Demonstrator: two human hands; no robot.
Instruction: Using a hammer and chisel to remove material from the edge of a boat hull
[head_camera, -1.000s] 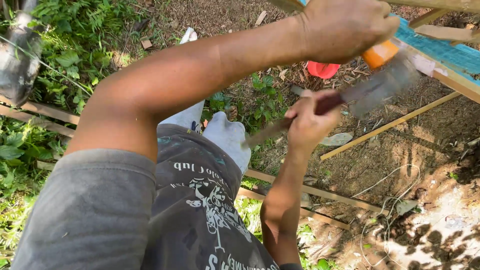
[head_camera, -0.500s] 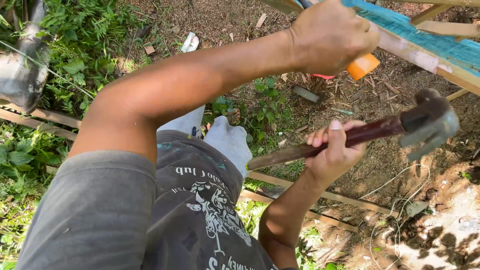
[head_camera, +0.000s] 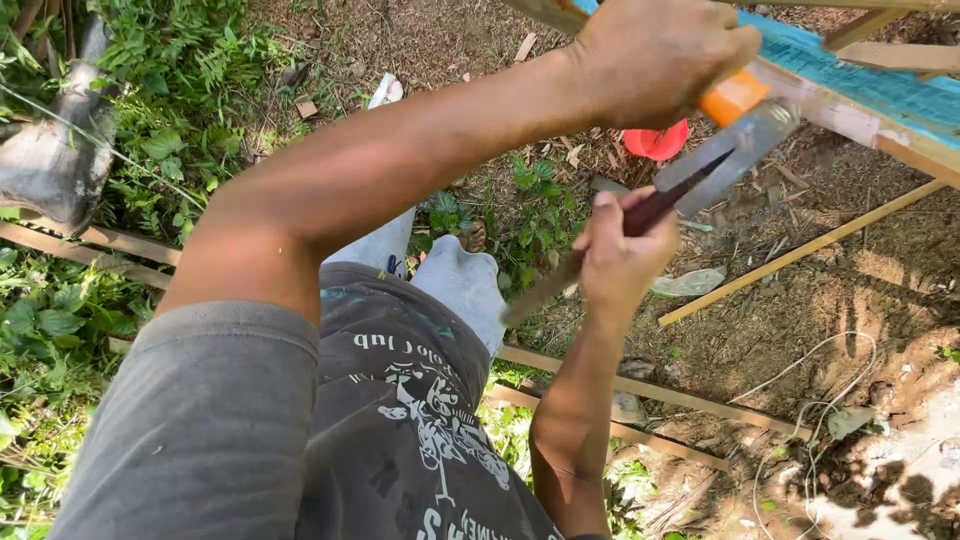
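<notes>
Your left hand (head_camera: 655, 55) grips an orange-handled tool (head_camera: 733, 97) against the blue-painted wooden frame (head_camera: 880, 95); your right hand (head_camera: 620, 255) holds a blurred hammer (head_camera: 700, 180) beside it.

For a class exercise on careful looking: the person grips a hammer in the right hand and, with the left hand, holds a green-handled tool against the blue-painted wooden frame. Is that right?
Not quite. The head view shows the tool's handle in the left hand is orange, not green. The right hand does grip the hammer, by the blue-painted wooden frame.

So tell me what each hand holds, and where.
Right hand holds a hammer by its dark handle, mid-length. Left hand holds an orange-handled tool by its handle.
</notes>
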